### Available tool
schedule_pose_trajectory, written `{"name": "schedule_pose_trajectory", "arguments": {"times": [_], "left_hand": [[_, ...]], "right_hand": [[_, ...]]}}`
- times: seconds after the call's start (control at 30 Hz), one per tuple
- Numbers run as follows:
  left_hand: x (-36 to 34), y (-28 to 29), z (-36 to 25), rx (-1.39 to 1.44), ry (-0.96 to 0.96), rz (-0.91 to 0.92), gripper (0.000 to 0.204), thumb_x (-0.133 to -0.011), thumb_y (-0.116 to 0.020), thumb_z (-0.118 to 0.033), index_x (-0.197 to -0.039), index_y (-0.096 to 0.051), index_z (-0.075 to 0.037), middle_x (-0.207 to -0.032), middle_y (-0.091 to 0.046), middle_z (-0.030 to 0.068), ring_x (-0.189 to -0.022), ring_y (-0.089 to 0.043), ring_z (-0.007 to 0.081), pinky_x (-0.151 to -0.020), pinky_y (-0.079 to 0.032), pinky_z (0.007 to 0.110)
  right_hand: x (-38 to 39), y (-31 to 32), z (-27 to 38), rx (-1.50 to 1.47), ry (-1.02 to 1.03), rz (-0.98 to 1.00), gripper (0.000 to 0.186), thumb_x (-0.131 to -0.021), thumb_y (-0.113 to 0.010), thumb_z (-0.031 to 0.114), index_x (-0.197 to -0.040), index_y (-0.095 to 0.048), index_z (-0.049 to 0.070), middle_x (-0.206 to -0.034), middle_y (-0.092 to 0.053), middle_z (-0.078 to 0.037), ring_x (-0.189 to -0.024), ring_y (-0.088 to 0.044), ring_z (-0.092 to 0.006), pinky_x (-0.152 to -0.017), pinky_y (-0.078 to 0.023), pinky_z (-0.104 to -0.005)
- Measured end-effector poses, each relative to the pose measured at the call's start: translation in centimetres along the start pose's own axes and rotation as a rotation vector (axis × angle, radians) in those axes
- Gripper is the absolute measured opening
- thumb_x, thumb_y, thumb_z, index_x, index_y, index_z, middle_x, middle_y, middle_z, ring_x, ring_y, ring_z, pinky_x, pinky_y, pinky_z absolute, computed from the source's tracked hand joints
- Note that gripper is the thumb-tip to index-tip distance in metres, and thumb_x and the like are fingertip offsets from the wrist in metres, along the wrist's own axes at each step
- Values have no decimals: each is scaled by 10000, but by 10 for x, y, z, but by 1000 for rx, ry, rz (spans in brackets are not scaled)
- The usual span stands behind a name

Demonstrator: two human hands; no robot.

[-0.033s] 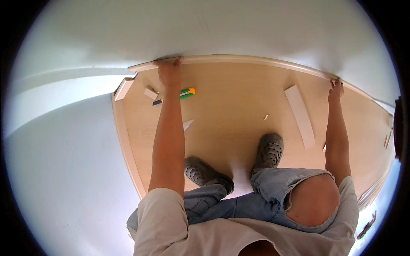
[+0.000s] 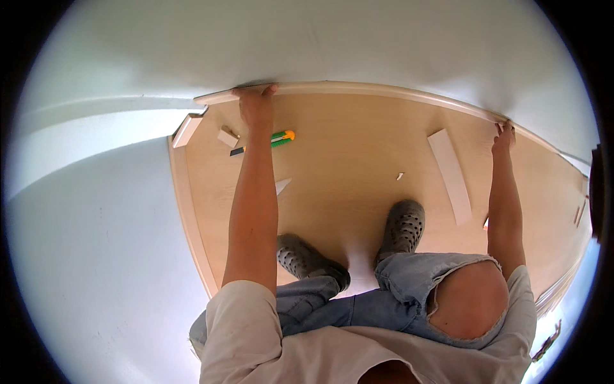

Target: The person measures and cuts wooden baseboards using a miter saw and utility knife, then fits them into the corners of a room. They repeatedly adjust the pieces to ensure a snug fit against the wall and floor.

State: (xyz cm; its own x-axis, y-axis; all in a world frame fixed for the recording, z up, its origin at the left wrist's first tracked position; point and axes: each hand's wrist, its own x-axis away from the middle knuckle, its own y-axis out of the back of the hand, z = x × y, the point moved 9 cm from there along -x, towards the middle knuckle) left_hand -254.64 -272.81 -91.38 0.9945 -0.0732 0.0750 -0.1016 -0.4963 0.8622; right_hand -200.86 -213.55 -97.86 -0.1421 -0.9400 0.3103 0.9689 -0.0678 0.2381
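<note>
Clock: set at the middle of the view, twelve pointing away from the person.
Pale wood strip: the long strip (image 2: 358,88) lies along the foot of the far wall (image 2: 307,38), curving from between ten and eleven, over twelve, round toward three; its long axis runs crosswise to both forearms.
Strip and fingers: the key relation, as I judge it; the strip sits right at the fingertips of both hands, no reaching left, with its near left end just past the left hand toward ten.
Left hand: at eleven, this hand (image 2: 258,107) is the nearer to that end; fingers against the strip, thumb sticking up toward the wall. Whether they pinch or only press, I can't tell.
Right hand: between two and three, this hand (image 2: 504,136) has bent fingertips on the strip; grip or push, I can't tell either.
Behind the left hand: a dark line between strip and wall, gap or shadow unclear.
Corner piece: a short pale piece (image 2: 187,130) at ten, near the strip's end.
Cutter: the green-and-yellow knife (image 2: 281,136) at eleven, partly hidden under the left forearm.
Small block: the pale block (image 2: 228,137) at ten, near the cutter.
Loose flat piece: the whitish length (image 2: 449,176) near three, on the floor (image 2: 339,147).
</note>
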Motion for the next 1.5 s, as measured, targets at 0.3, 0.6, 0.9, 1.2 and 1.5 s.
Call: {"name": "schedule_pose_trajectory", "arguments": {"times": [0.3,0.6,0.9,1.2,1.5], "left_hand": [[9,4,-2,44,47,135,1175,-793,-742,-487,-1413,-30,212,-1121,-625,267,-1065,-632,332,-847,-538,391],[9,49,32,-337,-354,392,884,-831,-707,-409,-1387,-274,123,-1125,-626,268,-1123,-583,389,-921,-479,451],[32,134,148,-504,-277,486,424,-804,-730,-389,-1057,-670,-54,-1073,-679,153,-1089,-615,319,-910,-484,442],[-3,55,193,-27,301,210,424,-719,-784,-420,-864,-675,-36,-929,-693,175,-915,-664,341,-766,-520,445],[-37,76,173,139,116,-180,220,-815,-711,-251,-922,-670,-64,-926,-676,145,-917,-657,323,-773,-513,426]], "right_hand": [[-8,-15,-21,-197,90,-100,383,-1003,-504,300,-1161,-557,-46,-1100,-631,-113,-910,-644,-240,-839,-563,-346],[169,-129,-19,38,136,373,314,-1014,-500,330,-1108,-607,50,-959,-688,-51,-941,-682,-158,-514,-329,-237],[169,-149,-14,181,155,440,332,-1015,-515,318,-936,-640,21,-871,-695,-60,-780,-691,-143,-478,-364,-225],[170,-140,0,479,105,465,349,-1018,-511,313,-836,-607,31,-736,-641,-44,-693,-660,-144,-486,-445,-223],[140,-138,-13,381,168,520,350,-995,-532,399,-871,-596,78,-802,-670,-21,-735,-696,-152,-416,-333,-193]]}}
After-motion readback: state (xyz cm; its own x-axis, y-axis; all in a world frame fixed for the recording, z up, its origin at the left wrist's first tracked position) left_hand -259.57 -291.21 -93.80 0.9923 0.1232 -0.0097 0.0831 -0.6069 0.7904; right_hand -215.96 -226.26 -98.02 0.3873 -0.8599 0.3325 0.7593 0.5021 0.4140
